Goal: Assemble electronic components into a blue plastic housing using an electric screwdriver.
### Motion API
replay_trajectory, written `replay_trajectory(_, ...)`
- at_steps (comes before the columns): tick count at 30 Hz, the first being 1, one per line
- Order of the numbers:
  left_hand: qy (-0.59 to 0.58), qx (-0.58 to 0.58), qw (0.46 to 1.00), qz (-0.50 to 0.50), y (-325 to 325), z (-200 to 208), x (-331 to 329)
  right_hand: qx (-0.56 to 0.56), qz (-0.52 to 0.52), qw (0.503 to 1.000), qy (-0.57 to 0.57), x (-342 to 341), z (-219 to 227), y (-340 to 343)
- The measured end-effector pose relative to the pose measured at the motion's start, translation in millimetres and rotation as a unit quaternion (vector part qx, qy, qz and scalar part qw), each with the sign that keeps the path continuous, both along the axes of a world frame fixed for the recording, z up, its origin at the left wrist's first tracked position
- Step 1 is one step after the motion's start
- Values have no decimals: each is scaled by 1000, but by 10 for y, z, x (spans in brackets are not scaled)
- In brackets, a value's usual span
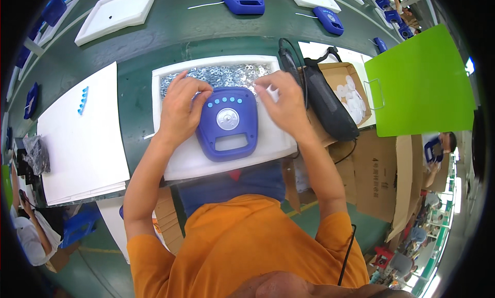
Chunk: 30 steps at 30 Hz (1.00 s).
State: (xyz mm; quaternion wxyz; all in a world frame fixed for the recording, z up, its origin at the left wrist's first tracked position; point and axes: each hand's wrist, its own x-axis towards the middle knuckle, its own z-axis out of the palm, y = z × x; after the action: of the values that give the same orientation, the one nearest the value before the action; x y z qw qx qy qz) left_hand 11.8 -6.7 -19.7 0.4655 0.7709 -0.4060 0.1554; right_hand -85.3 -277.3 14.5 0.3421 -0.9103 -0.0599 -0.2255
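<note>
A blue plastic device shell [227, 123] with a round silver centre, a row of light blue buttons and a handle cut-out lies on a white foam tray [185, 166]. My left hand [181, 106] rests on the shell's upper left corner, fingers reaching into a heap of small silver washers [221, 73] at the tray's far end. My right hand [281, 99] sits at the shell's upper right corner, fingers pinched on a small white piece.
A cardboard box [337, 73] with white discs and a black bag [325, 99] stand to the right, beside a green board [420, 81]. White foam sheets [77, 138] lie to the left. More blue shells [243, 1] sit further along the green table. Other people work nearby.
</note>
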Motion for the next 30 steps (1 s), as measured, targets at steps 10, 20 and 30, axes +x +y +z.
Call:
replay_trajectory(10,-3,4,1000,16,3,13,1,-187,-46,978,75,109,-81,-626)
replay_trajectory(20,6,11,1000,17,11,24,-8,-284,-32,958,30,220,-301,-547)
replay_trajectory(30,39,-7,999,-35,-24,78,-90,-171,17,983,-72,-53,-29,-76)
